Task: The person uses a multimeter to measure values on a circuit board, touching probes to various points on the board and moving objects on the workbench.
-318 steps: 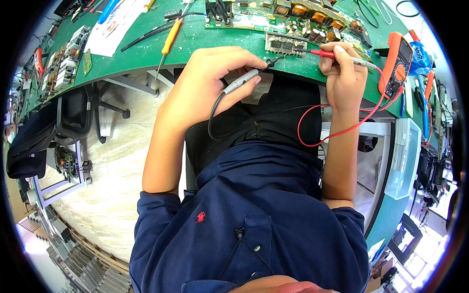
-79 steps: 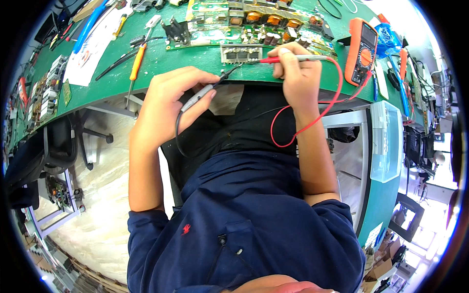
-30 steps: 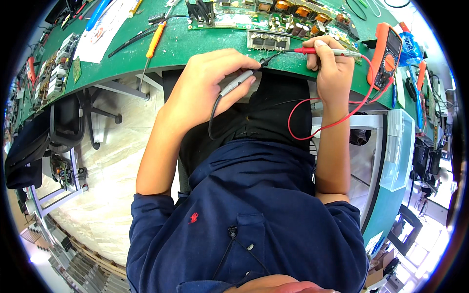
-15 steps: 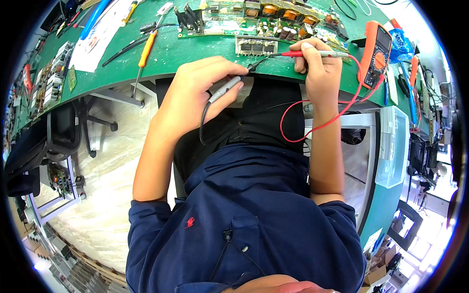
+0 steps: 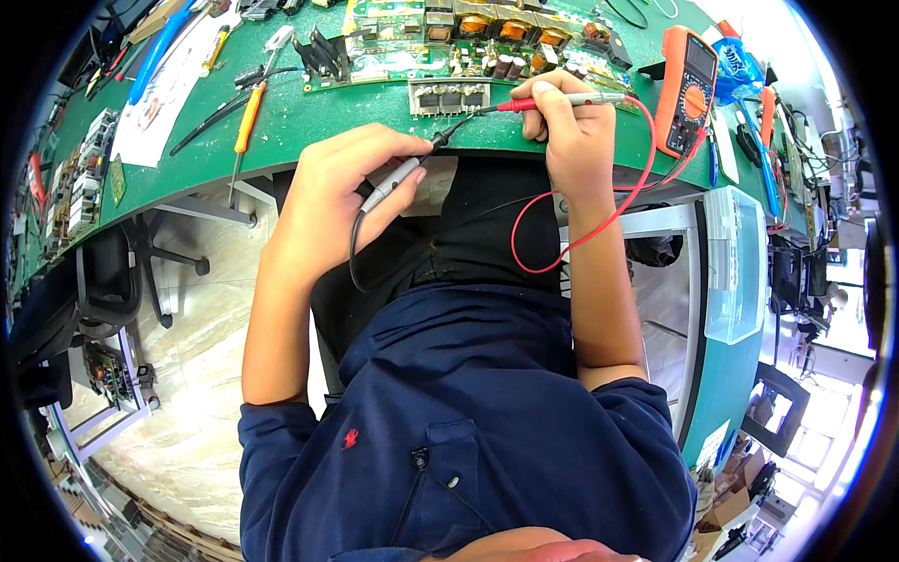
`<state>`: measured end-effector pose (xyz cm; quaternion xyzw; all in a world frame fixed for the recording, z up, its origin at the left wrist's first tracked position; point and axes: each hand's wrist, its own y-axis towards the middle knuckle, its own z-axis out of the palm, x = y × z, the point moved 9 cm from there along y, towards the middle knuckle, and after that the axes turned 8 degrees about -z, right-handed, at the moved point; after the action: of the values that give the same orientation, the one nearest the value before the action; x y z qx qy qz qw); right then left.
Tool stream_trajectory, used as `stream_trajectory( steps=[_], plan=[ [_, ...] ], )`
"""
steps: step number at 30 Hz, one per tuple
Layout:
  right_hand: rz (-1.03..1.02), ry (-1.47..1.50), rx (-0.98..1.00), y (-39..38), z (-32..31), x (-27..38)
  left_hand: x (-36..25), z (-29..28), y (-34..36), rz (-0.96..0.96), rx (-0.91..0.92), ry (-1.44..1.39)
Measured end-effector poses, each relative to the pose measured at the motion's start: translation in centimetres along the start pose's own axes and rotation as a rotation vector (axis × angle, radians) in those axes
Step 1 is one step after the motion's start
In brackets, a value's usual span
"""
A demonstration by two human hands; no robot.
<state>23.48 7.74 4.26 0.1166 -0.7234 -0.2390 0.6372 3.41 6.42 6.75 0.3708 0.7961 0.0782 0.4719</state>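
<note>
In my left hand (image 5: 361,173) is a grey and black test probe (image 5: 391,184), its tip angled up and to the right. My right hand (image 5: 571,126) pinches a red and grey test probe (image 5: 552,101), pointing left. The two tips come close together just in front of a metal-framed part (image 5: 449,96) on the near edge of a circuit board (image 5: 393,64); whether they touch it or each other I cannot tell. A red lead loops from the right probe to the orange multimeter (image 5: 686,94) at the right. A black lead hangs from the left probe.
An orange-handled screwdriver (image 5: 248,120) and black cables lie left of the board on the green bench (image 5: 290,122). Farther left are white paper (image 5: 154,117) and more circuit boards (image 5: 80,183). A blue packet (image 5: 737,70) stands behind the multimeter. A clear plastic bin (image 5: 733,267) hangs at the right.
The whole view has shifted, so bench, board and hands sit farther left in the picture. Both hands keep their grip on the probes, with the tips still close together.
</note>
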Motion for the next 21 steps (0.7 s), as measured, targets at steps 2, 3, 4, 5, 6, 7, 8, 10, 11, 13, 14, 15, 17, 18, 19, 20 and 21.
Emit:
stream_trajectory(
  steps=[2,3,4,5,6,7,8,10,11,13,14,15,17,18,19,20,21],
  plan=[
    [-0.003,-0.008,0.002,0.0,0.0,0.0,-0.1,0.0,0.0,0.009,-0.004,0.006],
    [-0.002,-0.013,0.002,0.0,0.0,0.0,-0.1,0.0,0.0,0.013,-0.006,0.009],
    [0.0,-0.016,0.003,0.0,0.0,0.0,0.0,0.0,0.0,0.009,-0.003,0.005],
    [0.004,-0.021,-0.01,-0.1,-0.1,0.1,0.0,0.0,0.0,0.006,0.0,0.001],
    [0.008,-0.025,-0.022,-0.1,-0.2,0.3,0.1,0.0,0.0,0.002,0.003,-0.002],
    [0.013,-0.021,-0.031,-0.1,0.1,0.3,0.0,-0.1,-0.1,0.007,0.003,-0.002],
    [0.011,-0.019,-0.093,-0.2,-0.5,0.3,0.0,-0.1,-0.1,0.013,0.003,-0.001],
    [-0.025,-0.031,-0.188,-0.5,-1.7,0.0,0.0,0.0,-0.1,0.027,0.002,0.001],
    [-0.038,-0.026,-0.204,-0.6,-1.8,0.2,0.1,0.1,-0.1,0.036,0.002,0.001],
    [-0.06,-0.042,-0.211,-0.7,-1.8,0.2,0.1,0.0,-0.1,0.033,0.013,-0.01],
    [-0.062,-0.051,-0.212,-0.6,-1.7,0.3,0.1,0.0,-0.1,0.029,0.014,-0.006],
    [-0.058,-0.047,-0.204,-0.6,-1.5,0.3,0.1,0.0,-0.1,0.025,0.016,-0.003],
    [-0.055,-0.052,-0.191,-0.6,-1.4,0.3,0.1,0.0,-0.2,0.024,0.015,-0.005],
    [-0.052,-0.05,-0.186,-0.6,-1.3,0.2,0.1,0.0,-0.2,0.024,0.014,-0.006],
    [-0.05,-0.047,-0.179,-0.5,-1.3,0.1,0.1,-0.1,-0.2,0.025,0.012,-0.007],
    [-0.048,-0.045,-0.174,-0.5,-1.2,0.1,0.1,0.0,-0.2,0.022,0.014,0.0],
    [-0.046,-0.047,-0.164,-0.5,-1.2,0.1,0.1,0.0,-0.2,0.019,0.017,0.007]
  ],
)
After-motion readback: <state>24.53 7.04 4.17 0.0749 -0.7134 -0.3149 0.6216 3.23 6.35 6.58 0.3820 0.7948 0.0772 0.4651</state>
